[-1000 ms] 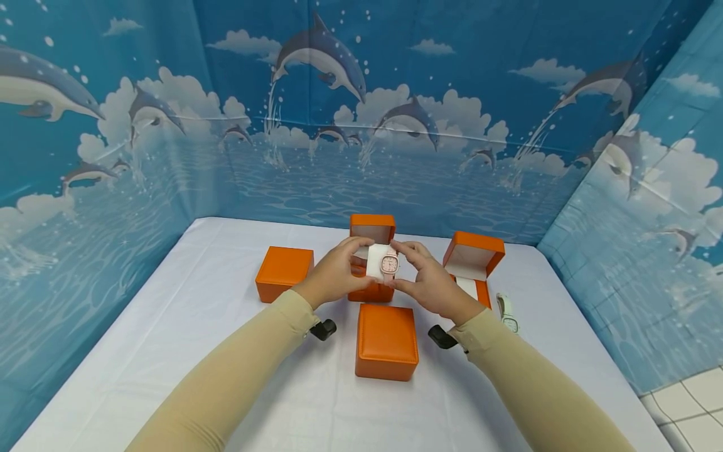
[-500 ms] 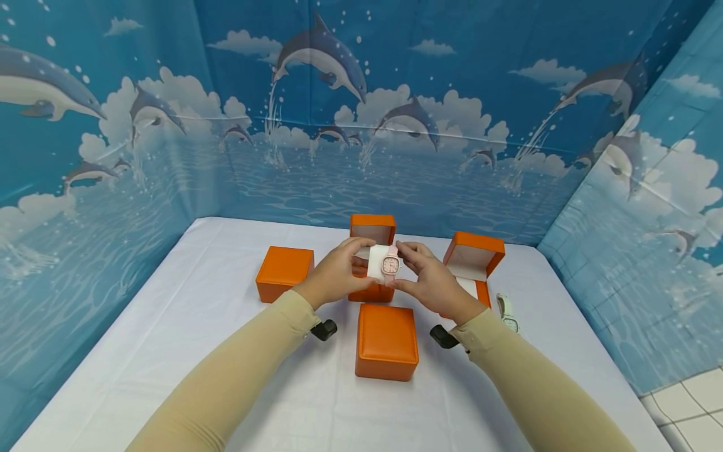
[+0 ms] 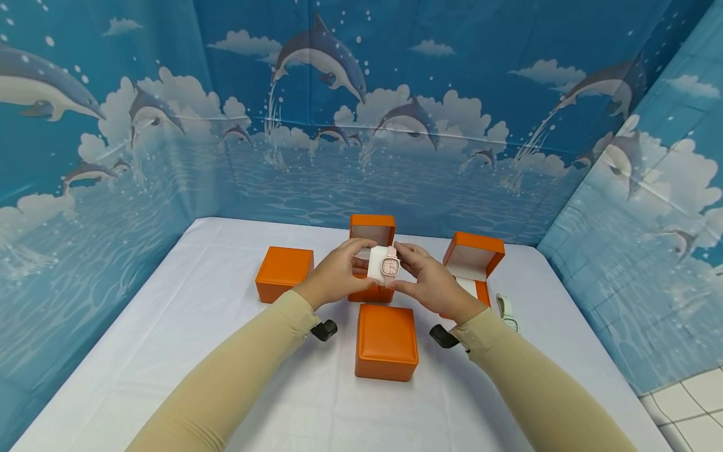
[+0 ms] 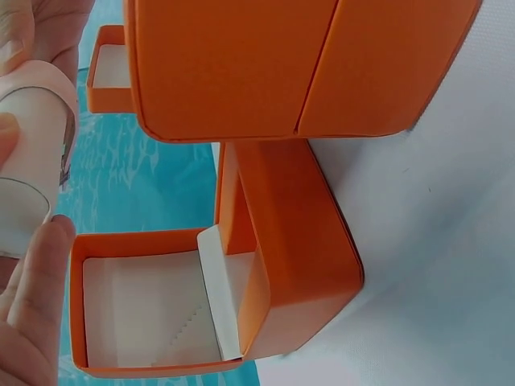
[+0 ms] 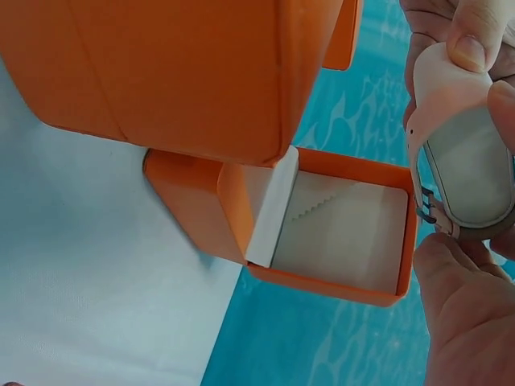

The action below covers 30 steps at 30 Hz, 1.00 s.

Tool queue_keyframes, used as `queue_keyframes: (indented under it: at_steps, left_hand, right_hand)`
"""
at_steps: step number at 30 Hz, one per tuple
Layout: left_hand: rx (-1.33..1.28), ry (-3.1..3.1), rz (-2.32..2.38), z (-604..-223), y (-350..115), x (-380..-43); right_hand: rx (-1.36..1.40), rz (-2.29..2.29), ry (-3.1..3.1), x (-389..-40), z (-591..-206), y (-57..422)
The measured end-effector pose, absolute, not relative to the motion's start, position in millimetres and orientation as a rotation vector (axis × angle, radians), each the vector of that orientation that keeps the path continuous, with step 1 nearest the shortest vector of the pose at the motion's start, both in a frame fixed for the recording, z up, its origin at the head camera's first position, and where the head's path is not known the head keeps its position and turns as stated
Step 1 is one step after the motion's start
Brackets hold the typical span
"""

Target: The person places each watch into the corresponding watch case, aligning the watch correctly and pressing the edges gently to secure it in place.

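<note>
Backdrop [image 3: 327, 176]: dolphin-print curtain, spanning 9 through 3 o'clock, pink-strap watch [image 3: 390, 267] serving as clock centre (head view)
Tablecloth [image 3: 316, 402]: white, spreading under the boxes
Sleeves [image 3: 237, 370]: beige, reaching in from 7 and 5
Open right box [image 3: 479, 240]: orange, standing lid-up at 3, showing white insert [image 3: 467, 286]
Open middle box [image 3: 371, 295]: orange, standing lid-up around 12, behind the hands
Closed near box [image 3: 386, 342]: orange, sitting at 6
Closed left box [image 3: 284, 273]: orange, sitting at 9
Left hand [image 3: 337, 270]: gripping white watch cushion [image 3: 376, 265]
Right hand [image 3: 433, 282]: pinching pink-strap watch
Pink-strap watch: wrapping the cushion, dial facing wearer, being held between both hands
Mint-strap watch [image 3: 505, 307]: lying at 4, beside open right box
</note>
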<state>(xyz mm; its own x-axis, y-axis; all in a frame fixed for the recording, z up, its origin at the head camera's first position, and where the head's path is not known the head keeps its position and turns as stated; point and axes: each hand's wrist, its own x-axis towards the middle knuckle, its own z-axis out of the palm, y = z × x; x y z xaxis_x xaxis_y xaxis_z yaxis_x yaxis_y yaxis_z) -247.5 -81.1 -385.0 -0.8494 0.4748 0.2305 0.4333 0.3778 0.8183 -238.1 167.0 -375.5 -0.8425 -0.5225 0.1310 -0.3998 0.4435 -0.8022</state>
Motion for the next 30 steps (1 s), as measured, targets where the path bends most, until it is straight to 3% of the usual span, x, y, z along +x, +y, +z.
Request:
queue_keyframes:
  at_steps: [30]
  left_hand:
    - [0.802,2.534,1.522,-381.9,-79.6,-246.6]
  right_hand:
    - [-0.839,-1.300,2.621,-237.9,-372.9,160.6]
